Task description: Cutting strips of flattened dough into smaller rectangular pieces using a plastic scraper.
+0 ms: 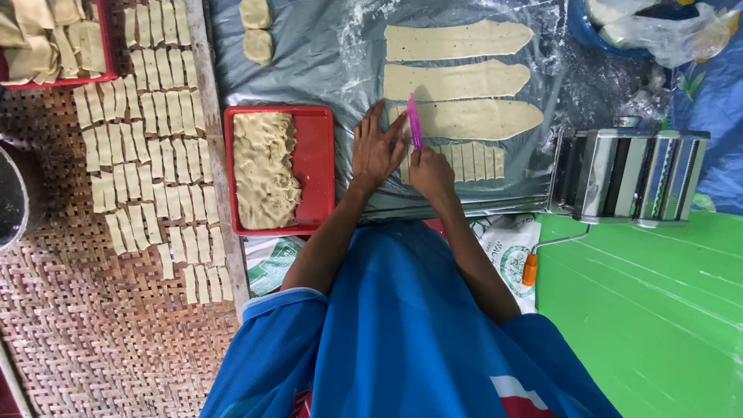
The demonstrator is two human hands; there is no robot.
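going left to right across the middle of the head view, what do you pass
cut dough pieces on the woven mat → red tray of dough → left hand → pink cutter → right hand → pasta roller machine

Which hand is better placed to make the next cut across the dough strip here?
Probably the right hand: it already grips the pink plastic cutter, edge across the nearest long pale dough strip. The left hand lies flat, fingers spread, beside the blade, suited to steadying.

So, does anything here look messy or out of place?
Little stands out. Loose flour is scattered over the grey plastic sheet, and cut pieces lie heaped unevenly in the red tray. The dough strips and the rows on the woven mat look orderly.
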